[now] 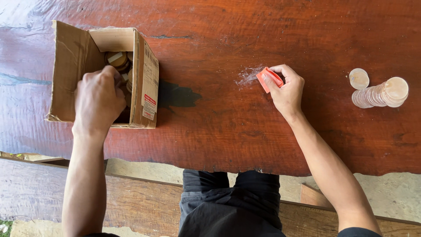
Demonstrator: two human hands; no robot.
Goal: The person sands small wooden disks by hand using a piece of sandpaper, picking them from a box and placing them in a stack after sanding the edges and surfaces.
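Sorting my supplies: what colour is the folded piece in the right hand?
Orange-red folded piece, head view.

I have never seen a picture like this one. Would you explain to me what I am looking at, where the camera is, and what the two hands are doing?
There is no machine here. A person wears a camera on the head, so you look down on that person's own two arms and lap.

The surface is a dark red wooden table. On its left stands an open cardboard box holding round wooden discs. The left hand reaches into this box; whether it grips a disc is hidden.

The right hand pinches a small folded orange piece, perhaps sandpaper, beside a patch of pale dust.

At the far right lie a stack of discs on its side and a single disc.
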